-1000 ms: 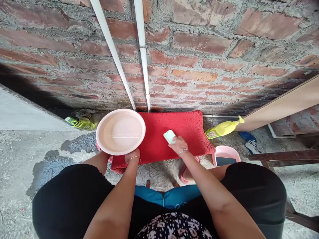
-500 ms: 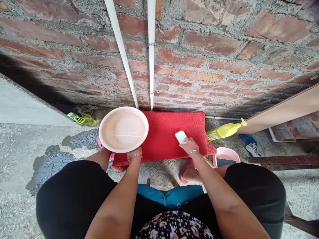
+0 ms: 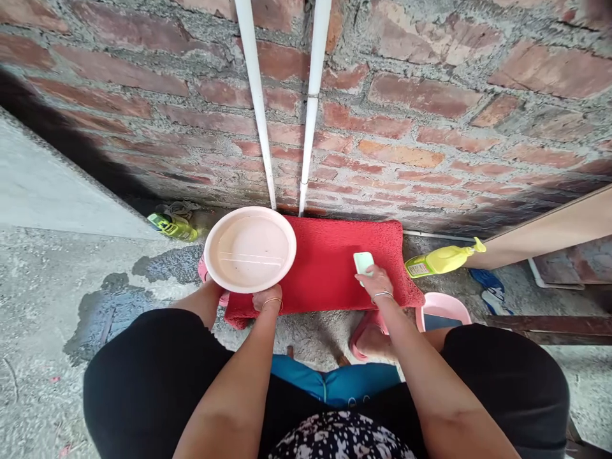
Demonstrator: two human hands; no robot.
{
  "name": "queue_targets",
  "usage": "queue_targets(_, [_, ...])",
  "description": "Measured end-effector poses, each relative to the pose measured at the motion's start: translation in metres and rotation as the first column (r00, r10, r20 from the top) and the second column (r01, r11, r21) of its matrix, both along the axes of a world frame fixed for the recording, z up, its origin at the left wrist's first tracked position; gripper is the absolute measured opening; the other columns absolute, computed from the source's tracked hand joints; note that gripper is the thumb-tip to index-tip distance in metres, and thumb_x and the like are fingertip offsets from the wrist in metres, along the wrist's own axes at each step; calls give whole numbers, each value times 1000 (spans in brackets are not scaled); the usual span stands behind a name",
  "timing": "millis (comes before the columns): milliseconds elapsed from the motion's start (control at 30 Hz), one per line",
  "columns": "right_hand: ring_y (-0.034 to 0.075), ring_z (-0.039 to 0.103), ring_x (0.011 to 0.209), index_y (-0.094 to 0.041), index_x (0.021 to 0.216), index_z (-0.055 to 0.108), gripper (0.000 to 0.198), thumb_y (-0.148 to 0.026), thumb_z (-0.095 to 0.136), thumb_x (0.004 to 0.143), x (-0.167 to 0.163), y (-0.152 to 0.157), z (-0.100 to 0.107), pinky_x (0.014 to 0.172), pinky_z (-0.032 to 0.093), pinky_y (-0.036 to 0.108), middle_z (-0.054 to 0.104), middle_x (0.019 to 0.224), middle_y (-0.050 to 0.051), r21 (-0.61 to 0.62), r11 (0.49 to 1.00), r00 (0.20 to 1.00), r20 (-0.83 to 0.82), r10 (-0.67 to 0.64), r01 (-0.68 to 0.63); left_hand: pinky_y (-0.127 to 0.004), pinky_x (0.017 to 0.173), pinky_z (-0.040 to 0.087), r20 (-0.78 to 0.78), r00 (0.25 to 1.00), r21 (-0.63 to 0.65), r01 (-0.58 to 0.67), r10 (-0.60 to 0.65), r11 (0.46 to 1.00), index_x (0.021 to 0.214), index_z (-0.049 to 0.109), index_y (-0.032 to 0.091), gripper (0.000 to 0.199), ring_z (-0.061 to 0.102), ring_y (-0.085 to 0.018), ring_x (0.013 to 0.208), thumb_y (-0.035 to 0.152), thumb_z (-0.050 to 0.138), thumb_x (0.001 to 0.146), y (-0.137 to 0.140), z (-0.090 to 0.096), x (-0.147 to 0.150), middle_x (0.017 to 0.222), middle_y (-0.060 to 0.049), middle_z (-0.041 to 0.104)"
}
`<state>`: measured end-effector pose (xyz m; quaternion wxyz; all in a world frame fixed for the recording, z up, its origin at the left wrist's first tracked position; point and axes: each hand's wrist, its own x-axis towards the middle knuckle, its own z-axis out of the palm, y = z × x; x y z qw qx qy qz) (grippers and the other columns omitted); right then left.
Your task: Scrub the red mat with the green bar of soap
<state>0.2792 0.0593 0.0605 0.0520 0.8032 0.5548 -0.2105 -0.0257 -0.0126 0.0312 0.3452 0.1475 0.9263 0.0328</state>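
My left hand (image 3: 268,296) is closed at the near rim of a pale pink basin (image 3: 210,275), which holds clear water and sits at the left end of a red cloth (image 3: 329,261). Under the rim, its fingertips are hidden. Between the fingers of my right hand (image 3: 377,282) is a pale green rounded block (image 3: 363,261), flat and about palm-length; its exact kind cannot be made out. It is over the right part of the red cloth, and I cannot tell whether it touches the cloth.
A yellow pump bottle (image 3: 437,260) lies tilted beside the cloth's right end, above a small pink tub (image 3: 449,303) with something dark inside. Left of the basin is a green spray bottle (image 3: 174,227). White pipes (image 3: 310,108) run down the brick wall (image 3: 421,89) behind.
The whole view has shifted slightly, so everything appears further right. The pale green block is turned a little more upright in my right hand. My left hand stays at the basin's rim.
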Motion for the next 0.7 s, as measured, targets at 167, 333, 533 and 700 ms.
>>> queue_targets(167, [21,58,102,-29,107,61,38,-50,66,75,-114,20,0,83,44,31,55,112,4,-41,952,952,-66,300,-303,-43,82,54,-16,1000,-34,-26,26,999,115,67,9,44,64,-35,108,33,56,80,1,-5,2,117,-23,67])
queue_targets(333, [22,56,104,-28,110,59,37,-45,65,77,-171,35,-7,85,44,33,53,115,5,-53,892,891,-94,443,-449,-42,79,55,-26,998,-43,-52,51,998,106,71,10,39,66,-34,105,34,57,78,1,-13,3,112,-23,68])
queue_targets(533, [22,56,104,-29,111,59,44,-49,68,74,-130,54,-11,85,44,32,53,113,4,-78,910,913,-70,401,-406,-45,79,54,-32,998,-35,-52,51,998,107,71,8,41,64,-37,106,34,54,79,0,-14,3,115,-26,67])
queue_targets(700, [23,60,101,-27,112,61,47,-54,67,75,-26,61,-11,83,45,34,56,114,7,-89,990,994,0,111,-111,-43,83,53,-28,999,-36,-35,34,999,114,67,6,45,63,-37,110,34,51,82,1,-7,4,119,-27,64])
